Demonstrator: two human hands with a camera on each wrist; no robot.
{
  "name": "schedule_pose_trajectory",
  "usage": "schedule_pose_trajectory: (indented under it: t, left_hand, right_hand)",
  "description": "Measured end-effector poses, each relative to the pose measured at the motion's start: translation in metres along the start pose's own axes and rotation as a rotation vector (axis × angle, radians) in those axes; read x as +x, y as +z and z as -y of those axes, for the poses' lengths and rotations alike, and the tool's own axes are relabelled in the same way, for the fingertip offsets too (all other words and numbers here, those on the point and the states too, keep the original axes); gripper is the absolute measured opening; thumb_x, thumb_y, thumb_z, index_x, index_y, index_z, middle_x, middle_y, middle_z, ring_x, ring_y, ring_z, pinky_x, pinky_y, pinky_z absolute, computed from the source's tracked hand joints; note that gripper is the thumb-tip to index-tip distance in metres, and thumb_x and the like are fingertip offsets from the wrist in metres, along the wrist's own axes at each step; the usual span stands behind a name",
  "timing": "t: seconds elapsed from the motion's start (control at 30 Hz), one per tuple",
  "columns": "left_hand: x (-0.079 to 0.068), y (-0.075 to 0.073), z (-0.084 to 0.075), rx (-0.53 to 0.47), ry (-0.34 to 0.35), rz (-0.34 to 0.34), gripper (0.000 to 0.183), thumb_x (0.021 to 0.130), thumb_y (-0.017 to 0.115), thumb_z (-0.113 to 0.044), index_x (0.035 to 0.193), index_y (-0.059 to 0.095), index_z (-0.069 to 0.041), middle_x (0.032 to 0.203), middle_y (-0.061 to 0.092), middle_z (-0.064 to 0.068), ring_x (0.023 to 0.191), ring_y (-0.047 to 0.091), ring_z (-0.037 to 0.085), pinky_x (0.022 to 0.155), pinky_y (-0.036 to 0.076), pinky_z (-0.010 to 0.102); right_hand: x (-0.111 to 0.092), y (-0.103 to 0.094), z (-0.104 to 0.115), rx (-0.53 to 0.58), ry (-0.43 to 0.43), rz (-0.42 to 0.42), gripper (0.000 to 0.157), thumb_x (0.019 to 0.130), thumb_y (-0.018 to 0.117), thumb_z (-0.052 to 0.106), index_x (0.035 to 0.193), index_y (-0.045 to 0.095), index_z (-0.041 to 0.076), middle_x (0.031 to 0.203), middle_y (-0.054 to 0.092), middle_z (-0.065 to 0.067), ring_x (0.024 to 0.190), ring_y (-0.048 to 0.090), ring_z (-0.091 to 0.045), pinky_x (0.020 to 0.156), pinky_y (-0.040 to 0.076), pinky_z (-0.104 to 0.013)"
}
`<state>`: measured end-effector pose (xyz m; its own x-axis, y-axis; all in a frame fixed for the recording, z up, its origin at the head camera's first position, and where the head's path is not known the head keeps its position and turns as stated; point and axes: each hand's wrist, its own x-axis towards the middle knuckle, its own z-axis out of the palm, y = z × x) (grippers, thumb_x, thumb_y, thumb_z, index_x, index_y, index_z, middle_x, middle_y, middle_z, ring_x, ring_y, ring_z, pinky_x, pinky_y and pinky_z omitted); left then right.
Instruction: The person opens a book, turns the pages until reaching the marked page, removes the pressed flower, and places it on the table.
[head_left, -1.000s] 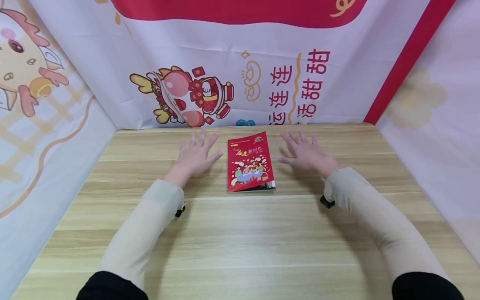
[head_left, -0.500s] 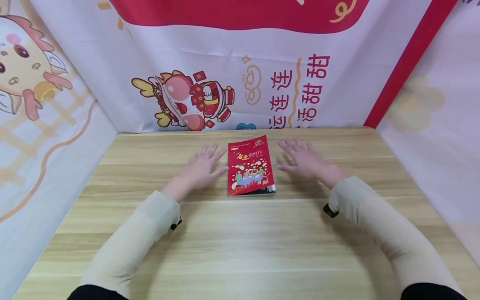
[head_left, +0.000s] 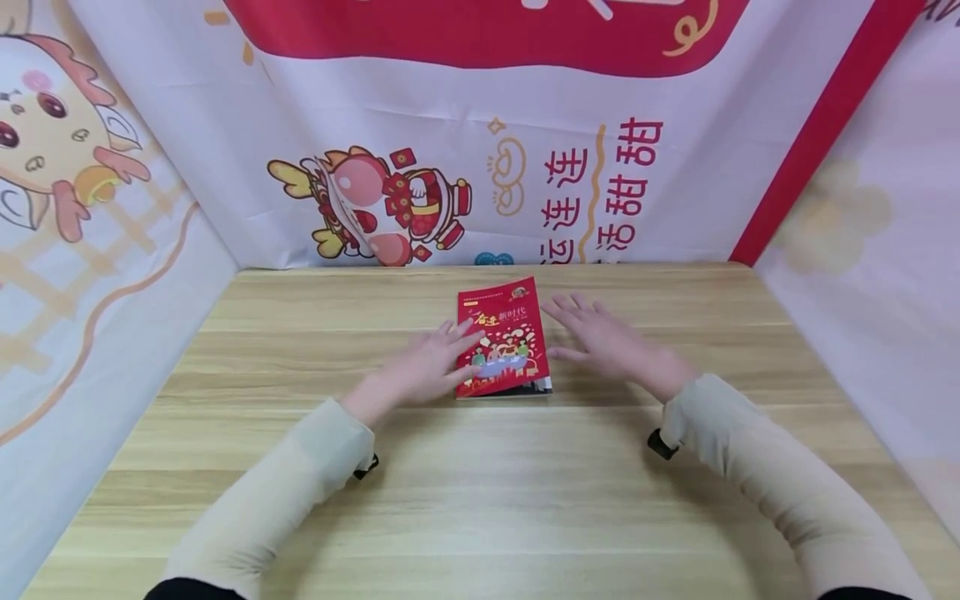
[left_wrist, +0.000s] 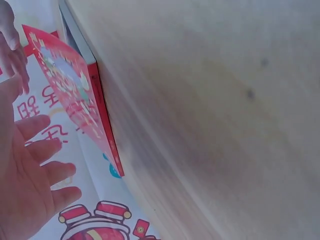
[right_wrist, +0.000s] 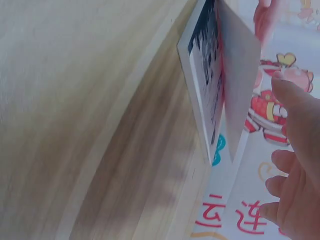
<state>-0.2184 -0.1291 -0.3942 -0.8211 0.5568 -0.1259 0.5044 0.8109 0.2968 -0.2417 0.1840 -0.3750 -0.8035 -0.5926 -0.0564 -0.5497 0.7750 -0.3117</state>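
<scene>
A red booklet [head_left: 510, 342] with white and yellow lettering and cartoon figures lies on the wooden table, its front cover lifted at the right side. In the right wrist view the raised cover [right_wrist: 239, 75] stands away from the printed page [right_wrist: 206, 70] beneath. My left hand [head_left: 423, 364], fingers spread and straight, overlaps the booklet's left part in the head view; the left wrist view has its fingers above the cover. My right hand [head_left: 600, 337] hovers just right of the booklet, fingers extended, thumb close to the cover's right edge. Neither hand grips anything.
The wooden tabletop [head_left: 465, 492] reaches back to a white cloth backdrop [head_left: 420, 92] with a cartoon dragon figure [head_left: 382, 204] and red characters. Printed cloth walls stand at left and right. Dark wrist straps [head_left: 662, 444] show under the pale sleeves.
My left hand has moved right and toward me, from beside the booklet to over its left part. The right hand has shifted slightly closer to the booklet. The head view has tilted up a little.
</scene>
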Motion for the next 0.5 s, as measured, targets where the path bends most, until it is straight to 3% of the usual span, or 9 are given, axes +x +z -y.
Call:
schedule_pose_trajectory:
  t: [0.27, 0.5]
  left_hand:
    - [0.0, 0.008, -0.003, 0.01, 0.01, 0.056, 0.067, 0.102, 0.056, -0.055, 0.159, 0.042, -0.023, 0.166, 0.031, 0.005, 0.152, 0.027, 0.033, 0.118, 0.031, 0.055]
    - [0.002, 0.011, -0.011, 0.008, 0.056, 0.085, 0.061, 0.103, 0.055, -0.052, 0.156, 0.047, -0.022, 0.165, 0.032, 0.006, 0.151, 0.031, 0.03, 0.118, 0.033, 0.05]
  right_hand:
    - [-0.002, 0.009, 0.014, -0.018, -0.06, 0.032, 0.081, 0.099, 0.065, 0.049, 0.164, 0.028, 0.018, 0.17, 0.017, -0.011, 0.155, 0.013, -0.038, 0.121, 0.017, -0.059]
    - [-0.002, 0.019, 0.024, -0.007, -0.064, 0.078, 0.081, 0.095, 0.068, 0.053, 0.163, 0.033, 0.025, 0.169, 0.021, -0.01, 0.153, 0.019, -0.042, 0.114, 0.029, -0.065]
